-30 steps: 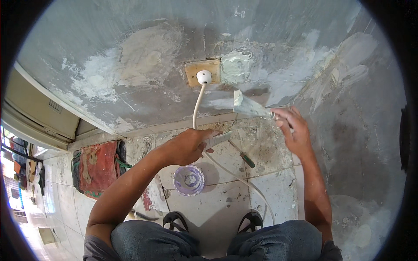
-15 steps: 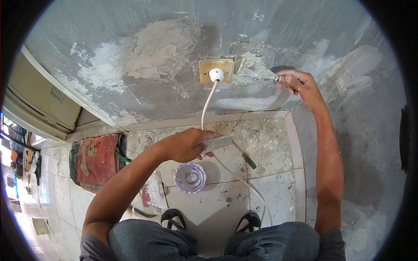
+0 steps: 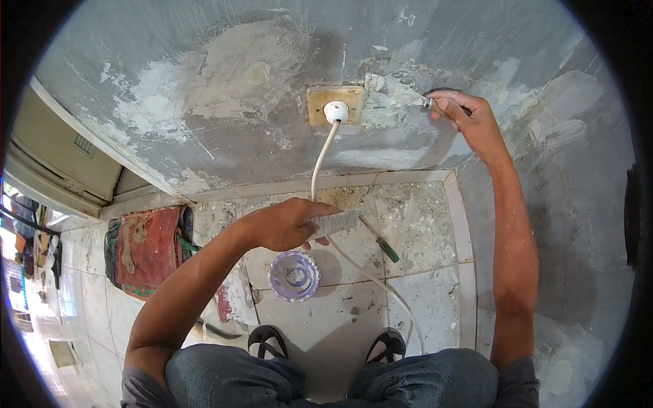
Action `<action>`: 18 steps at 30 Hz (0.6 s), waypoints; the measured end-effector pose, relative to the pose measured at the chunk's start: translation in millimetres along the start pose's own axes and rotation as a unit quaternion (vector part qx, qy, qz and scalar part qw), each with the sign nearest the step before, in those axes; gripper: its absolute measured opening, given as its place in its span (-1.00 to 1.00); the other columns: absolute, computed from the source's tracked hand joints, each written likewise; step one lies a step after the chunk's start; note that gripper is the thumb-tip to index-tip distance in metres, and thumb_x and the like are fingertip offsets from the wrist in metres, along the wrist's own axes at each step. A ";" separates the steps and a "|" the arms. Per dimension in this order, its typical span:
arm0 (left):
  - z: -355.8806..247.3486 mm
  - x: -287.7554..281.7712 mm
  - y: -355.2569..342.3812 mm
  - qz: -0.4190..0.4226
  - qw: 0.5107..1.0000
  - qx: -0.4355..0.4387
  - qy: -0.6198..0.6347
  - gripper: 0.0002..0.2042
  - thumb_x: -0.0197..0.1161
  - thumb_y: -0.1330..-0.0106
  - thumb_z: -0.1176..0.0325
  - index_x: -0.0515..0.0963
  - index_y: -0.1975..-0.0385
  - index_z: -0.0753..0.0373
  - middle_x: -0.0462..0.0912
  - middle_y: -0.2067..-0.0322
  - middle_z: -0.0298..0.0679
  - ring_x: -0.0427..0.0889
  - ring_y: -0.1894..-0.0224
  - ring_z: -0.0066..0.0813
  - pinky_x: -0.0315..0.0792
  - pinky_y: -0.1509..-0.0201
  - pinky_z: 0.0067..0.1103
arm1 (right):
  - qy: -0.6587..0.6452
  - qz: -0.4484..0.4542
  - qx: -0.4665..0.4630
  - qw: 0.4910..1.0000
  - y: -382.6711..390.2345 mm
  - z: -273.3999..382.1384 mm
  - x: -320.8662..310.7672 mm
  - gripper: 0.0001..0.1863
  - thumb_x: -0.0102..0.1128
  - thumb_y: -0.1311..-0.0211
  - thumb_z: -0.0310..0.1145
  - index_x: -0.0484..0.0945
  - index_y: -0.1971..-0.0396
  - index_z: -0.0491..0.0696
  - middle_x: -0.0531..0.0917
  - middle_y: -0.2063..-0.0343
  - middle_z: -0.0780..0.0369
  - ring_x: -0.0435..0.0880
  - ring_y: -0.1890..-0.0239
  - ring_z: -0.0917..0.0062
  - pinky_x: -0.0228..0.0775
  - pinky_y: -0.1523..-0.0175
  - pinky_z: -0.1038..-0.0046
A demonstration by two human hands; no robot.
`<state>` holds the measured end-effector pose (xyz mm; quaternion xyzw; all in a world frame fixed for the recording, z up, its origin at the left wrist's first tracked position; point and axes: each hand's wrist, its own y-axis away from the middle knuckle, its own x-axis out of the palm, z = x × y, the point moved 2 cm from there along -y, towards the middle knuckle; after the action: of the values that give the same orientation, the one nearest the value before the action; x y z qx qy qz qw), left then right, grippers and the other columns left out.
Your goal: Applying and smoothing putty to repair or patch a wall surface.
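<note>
My right hand point(image 3: 464, 117) grips the handle of a putty knife point(image 3: 392, 94), whose pale, putty-smeared blade lies against the patch of putty just right of a yellowed socket plate point(image 3: 316, 105). A round white plug point(image 3: 336, 111) sits in the plate, and its white cord point(image 3: 367, 270) runs down behind my left hand and across the floor. My left hand point(image 3: 296, 224) holds a flat pale grey blade point(image 3: 337, 222) above a purple-and-white bowl point(image 3: 294, 295) of putty residue. A green-handled screwdriver point(image 3: 386, 248) lies on the tiles.
A worn red bag point(image 3: 153, 245) lies left on the tiled floor, near a red-and-white board point(image 3: 233, 299). A plastered wall point(image 3: 564, 217) rises on the right, meeting the patched wall in a corner. A cream panel or door point(image 3: 68, 149) and mixed clutter point(image 3: 37, 248) are at the far left.
My right hand has moved up and right with the putty knife, from below the socket plate onto the patch beside it. My left hand stays low with its blade. The view has shifted slightly.
</note>
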<state>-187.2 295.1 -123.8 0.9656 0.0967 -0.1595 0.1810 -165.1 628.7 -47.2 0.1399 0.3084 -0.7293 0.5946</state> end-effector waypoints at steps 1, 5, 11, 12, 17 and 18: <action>1.5 -0.5 0.2 0.002 1.000 -0.001 0.002 -0.50 -0.17 -0.28 0.66 0.28 -0.27 0.33 0.53 0.00 0.03 0.66 0.04 -0.28 0.64 0.09 -0.46 | 0.002 -0.008 -0.005 1.000 -1.0 0.1 -0.9 -0.71 0.13 -0.36 -0.25 0.65 0.08 -0.10 0.62 0.50 0.39 0.24 0.56 0.78 0.08 0.46 0.68; 4.0 -0.6 1.3 -0.002 1.000 -0.007 0.017 -0.50 -0.18 -0.28 0.65 0.27 -0.26 0.36 0.49 -0.05 0.05 0.65 0.02 -0.27 0.65 0.09 -0.46 | 0.002 -0.040 -0.025 0.999 -1.1 -2.0 -14.1 -0.71 0.14 -0.35 -0.22 0.66 0.10 -0.09 0.63 0.49 0.39 0.34 0.50 0.77 0.16 0.40 0.65; 4.9 -2.9 5.3 -0.003 0.999 -0.017 0.028 -0.50 -0.18 -0.27 0.65 0.27 -0.26 0.38 0.48 -0.07 0.05 0.65 0.01 -0.26 0.65 0.08 -0.47 | 0.003 -0.048 0.002 0.999 7.7 -8.4 -35.5 -0.70 0.12 -0.36 -0.22 0.66 0.09 -0.09 0.63 0.49 0.38 0.30 0.52 0.78 0.11 0.43 0.67; 3.4 -3.4 6.0 -0.003 0.999 -0.016 0.027 -0.50 -0.18 -0.27 0.65 0.27 -0.26 0.38 0.48 -0.07 0.05 0.65 0.01 -0.26 0.65 0.08 -0.47 | 0.004 -0.049 0.002 0.999 11.2 -9.9 -40.2 -0.70 0.12 -0.36 -0.22 0.66 0.09 -0.09 0.63 0.49 0.38 0.30 0.52 0.78 0.11 0.43 0.67; 2.8 -6.8 7.8 0.012 0.999 -0.024 0.026 -0.50 -0.14 -0.30 0.64 0.25 -0.28 0.37 0.42 -0.15 0.04 0.62 -0.04 -0.27 0.62 0.03 -0.47 | -0.049 -0.085 0.027 0.995 37.1 -21.5 -50.4 -0.70 0.13 -0.35 -0.23 0.66 0.10 -0.10 0.64 0.50 0.38 0.26 0.57 0.80 0.09 0.47 0.68; 3.7 -6.7 7.9 0.013 0.999 -0.024 0.026 -0.50 -0.14 -0.30 0.64 0.25 -0.28 0.37 0.42 -0.15 0.04 0.62 -0.04 -0.27 0.62 0.03 -0.47 | -0.049 -0.085 0.028 0.995 38.0 -23.9 -48.7 -0.70 0.13 -0.35 -0.23 0.66 0.10 -0.10 0.64 0.50 0.38 0.26 0.57 0.80 0.09 0.47 0.68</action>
<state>-192.5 285.6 -122.3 0.9658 0.0930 -0.1301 0.2040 -120.4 677.5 -48.6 0.0934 0.2694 -0.7916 0.5405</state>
